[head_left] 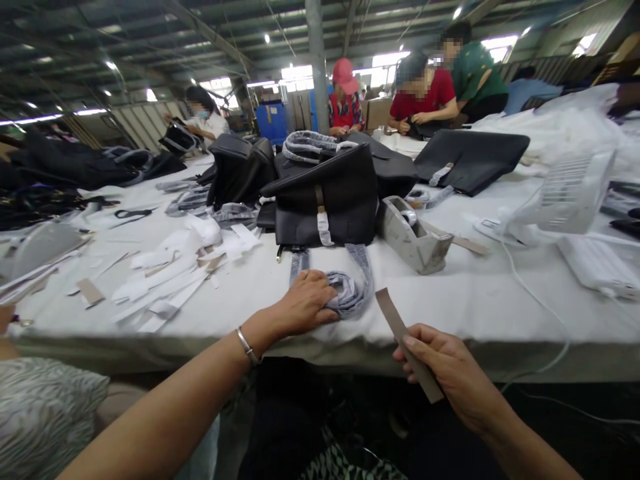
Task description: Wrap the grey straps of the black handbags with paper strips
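Observation:
A black handbag point(330, 200) stands on the white table point(450, 300) in front of me, its two handles wrapped in grey plastic and hanging toward the table's edge. My left hand point(303, 303) rests on the wrapped handle point(350, 293), fingers curled over it. My right hand point(450, 373) is below the table's edge and pinches a brown strip of tape or paper point(407, 343) that points up toward the handle. A grey tape dispenser point(413, 237) sits just right of the bag.
White and brown paper scraps point(170, 273) litter the table on the left, with black scissors point(133, 213) behind them. More black bags point(240, 167) stand further back. A white fan point(565, 193) and cable lie on the right. Several other people work at the far side.

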A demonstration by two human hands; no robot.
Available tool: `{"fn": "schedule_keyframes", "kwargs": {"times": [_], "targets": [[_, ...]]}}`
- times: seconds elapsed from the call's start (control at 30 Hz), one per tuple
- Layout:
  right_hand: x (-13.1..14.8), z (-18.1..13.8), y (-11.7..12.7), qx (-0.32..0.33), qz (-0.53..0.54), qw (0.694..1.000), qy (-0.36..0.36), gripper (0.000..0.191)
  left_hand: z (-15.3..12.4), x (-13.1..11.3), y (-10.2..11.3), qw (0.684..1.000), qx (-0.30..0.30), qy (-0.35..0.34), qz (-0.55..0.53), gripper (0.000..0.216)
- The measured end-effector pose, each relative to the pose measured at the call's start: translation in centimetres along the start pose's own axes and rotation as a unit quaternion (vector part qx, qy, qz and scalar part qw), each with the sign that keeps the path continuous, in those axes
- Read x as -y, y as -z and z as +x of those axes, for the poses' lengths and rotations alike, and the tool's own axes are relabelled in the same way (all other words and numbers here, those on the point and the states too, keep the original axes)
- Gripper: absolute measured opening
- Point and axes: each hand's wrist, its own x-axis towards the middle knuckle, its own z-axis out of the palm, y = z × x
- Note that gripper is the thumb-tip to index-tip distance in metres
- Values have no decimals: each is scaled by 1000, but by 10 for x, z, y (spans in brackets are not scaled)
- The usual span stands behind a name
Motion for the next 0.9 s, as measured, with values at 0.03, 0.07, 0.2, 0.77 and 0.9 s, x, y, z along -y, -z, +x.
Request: {"fn": "schedule_keyframes", "kwargs": {"times": [0.03, 0.07, 0.2, 0.77, 0.9], "targets": [[-1, 1, -1, -9, -18, 1000, -9, 40, 2, 3, 2, 1000, -3, -1, -15, 23], [-2, 1, -2, -12, -40, 999, -19, 40, 3, 6, 4, 999, -6, 3, -39, 21], [2, 4, -11, 11, -79, 996, -29, 33, 6, 24, 17, 984, -10, 41, -174, 21], [56, 64, -77, 65, -74, 992, -83, 24, 18, 23, 6, 992, -65, -5, -104, 21], [48, 65, -76, 48, -28, 993, -101, 24, 17, 24, -6, 990, -74, 14, -122, 30]]}}
